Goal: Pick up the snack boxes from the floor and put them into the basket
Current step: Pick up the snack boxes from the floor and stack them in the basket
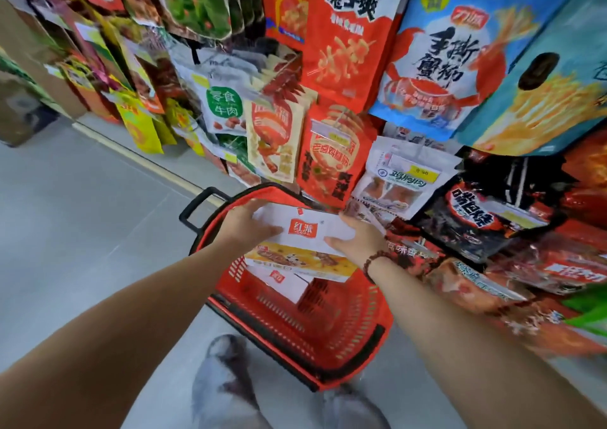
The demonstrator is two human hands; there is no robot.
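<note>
A person leans over a red basket (361,356) that stands on the grey floor (82,231) just beside a rack crowded with hanging snack packets (341,51). Both arms reach down into the middle of the scene. The left hand (249,228) has its grip on the left end of a snack box (305,231), fingers laid over the white top near the red logo. The right hand (358,238) grasps the box's right end, thumb pointing inward across the top, with a dark bead bracelet (374,263) at the wrist. The box is held level over the far half of the basket, its yellow printed side facing the person. Under it, inside the basket, lies a second white box (282,281) with the same red mark, resting against the mesh wall. The basket's black handle (197,205) sticks out at the far left corner. Two grey shoes (226,379) show at the near edge of the basket, blurred.
</note>
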